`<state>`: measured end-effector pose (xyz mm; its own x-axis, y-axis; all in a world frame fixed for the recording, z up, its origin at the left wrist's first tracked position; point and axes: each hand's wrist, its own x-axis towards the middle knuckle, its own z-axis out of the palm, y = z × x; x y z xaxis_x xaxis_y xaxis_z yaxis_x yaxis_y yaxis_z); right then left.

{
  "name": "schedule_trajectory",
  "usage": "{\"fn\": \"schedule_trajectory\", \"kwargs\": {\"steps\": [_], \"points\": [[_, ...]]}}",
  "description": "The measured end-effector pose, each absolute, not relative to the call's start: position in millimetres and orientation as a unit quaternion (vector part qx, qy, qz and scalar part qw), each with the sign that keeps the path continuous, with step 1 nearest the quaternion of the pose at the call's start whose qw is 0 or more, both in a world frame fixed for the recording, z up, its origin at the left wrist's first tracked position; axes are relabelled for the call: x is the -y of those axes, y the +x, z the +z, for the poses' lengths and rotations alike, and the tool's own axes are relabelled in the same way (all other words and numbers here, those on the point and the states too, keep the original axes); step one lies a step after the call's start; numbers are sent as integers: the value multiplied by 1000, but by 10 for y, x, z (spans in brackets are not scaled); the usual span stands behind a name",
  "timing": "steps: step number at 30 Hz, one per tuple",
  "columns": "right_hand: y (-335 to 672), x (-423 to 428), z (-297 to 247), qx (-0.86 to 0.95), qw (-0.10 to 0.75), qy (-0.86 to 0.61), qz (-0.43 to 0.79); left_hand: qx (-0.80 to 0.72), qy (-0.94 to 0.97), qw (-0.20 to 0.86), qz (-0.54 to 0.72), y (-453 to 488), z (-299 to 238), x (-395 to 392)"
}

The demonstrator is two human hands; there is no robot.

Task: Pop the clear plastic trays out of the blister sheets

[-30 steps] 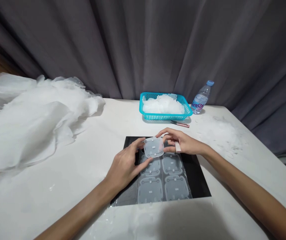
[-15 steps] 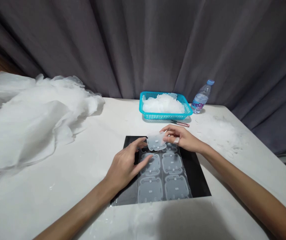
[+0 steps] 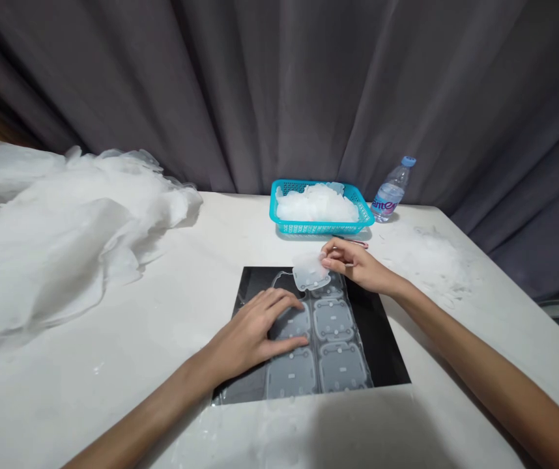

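Workspace: grey curtain (image 3: 309,98), white table (image 3: 221,241)

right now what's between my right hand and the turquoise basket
Head view: pink-handled snips, partly hidden by the right hand, lie between it and the turquoise basket.

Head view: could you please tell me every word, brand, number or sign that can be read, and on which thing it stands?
"ante": on the bottle label; further letters, if any, cannot be read.
Marks on the translucent pieces on the black board, and on the held piece: too small to read.
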<state>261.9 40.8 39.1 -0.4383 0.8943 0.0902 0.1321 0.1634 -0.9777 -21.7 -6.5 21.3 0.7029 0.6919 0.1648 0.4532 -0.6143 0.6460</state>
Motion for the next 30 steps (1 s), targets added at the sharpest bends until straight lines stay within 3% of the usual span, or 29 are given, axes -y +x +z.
{"fn": "schedule_trajectory", "kwargs": {"steps": [8, 14, 21, 30], "points": [[2467, -248, 479, 670, 333, -361, 557, -414, 721, 402, 383, -131, 222, 59], [2436, -202, 463, 684, 311, -365, 550, -430, 717, 354, 419, -105, 258, 167], [2449, -222, 462, 750, 298, -385, 448, -432, 732, 319, 418, -112, 245, 174], [2434, -223, 492, 726, 298, -386, 485, -414, 756, 285, 419, -140, 212, 176]]}}
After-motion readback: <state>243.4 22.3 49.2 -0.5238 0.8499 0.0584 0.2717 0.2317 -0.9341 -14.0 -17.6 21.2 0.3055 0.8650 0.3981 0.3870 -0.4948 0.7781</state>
